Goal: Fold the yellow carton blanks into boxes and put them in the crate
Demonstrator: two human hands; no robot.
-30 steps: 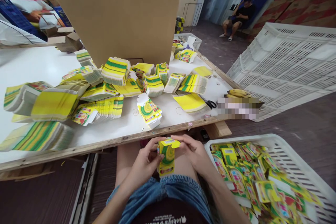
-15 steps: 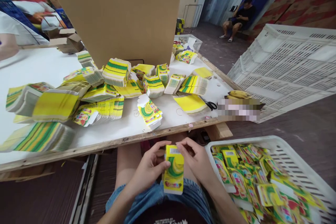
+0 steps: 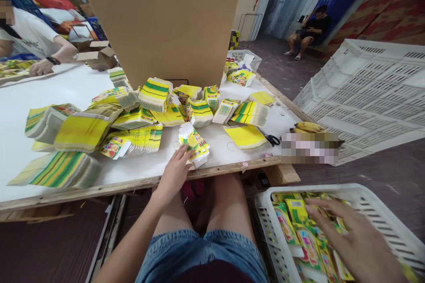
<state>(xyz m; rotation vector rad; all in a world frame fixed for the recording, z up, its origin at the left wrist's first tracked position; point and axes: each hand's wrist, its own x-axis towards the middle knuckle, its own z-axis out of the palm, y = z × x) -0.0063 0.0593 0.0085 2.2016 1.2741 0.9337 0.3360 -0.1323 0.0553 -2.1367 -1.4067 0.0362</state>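
My left hand (image 3: 176, 167) reaches to the table's front edge, its fingers stretched over the near-left side of a small pile of flat yellow-green cartons (image 3: 199, 147). It touches the pile without closing on it. On the right, my right hand (image 3: 355, 234) is over a white plastic basket (image 3: 352, 189), blurred, with fingers apart and nothing visible in them. Beneath it lie many small yellow fruit-printed cartons (image 3: 307, 243), partly hidden by the hand.
Bundles of flat cartons (image 3: 81, 130) cover the table's middle and left. A tall cardboard sheet (image 3: 159, 22) stands behind them. Scissors (image 3: 272, 140) and bananas (image 3: 307, 127) lie at the right corner, near white crates (image 3: 365, 93). A co-worker's hand (image 3: 41, 67) rests at far left.
The carton held between both hands above my lap has left them. My left hand has moved forward to the pile; my right hand has swung right over the basket. The view has shifted slightly.
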